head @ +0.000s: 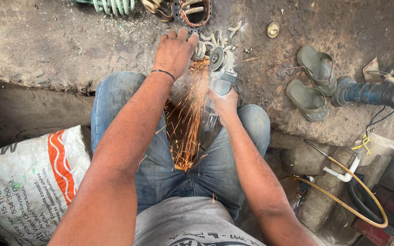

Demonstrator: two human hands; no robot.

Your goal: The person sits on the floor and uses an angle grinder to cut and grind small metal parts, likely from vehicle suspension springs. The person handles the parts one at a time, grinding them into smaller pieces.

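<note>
The fingers of the left hand are curled over and pressed down on a small metal part, pinning it to the dirt floor. The right hand is wrapped tight around the body of a grey grinder, fingers closed on it. The grinder's disc meets the part just beside the left hand, and orange sparks stream back between the knees onto blue jeans. A dark band circles the left wrist.

Beyond the hands lie pale spanners, a round wound coil and a green spring. To the right sit two green sandals, a blue cylinder and a yellow hose. A white printed sack lies at lower left.
</note>
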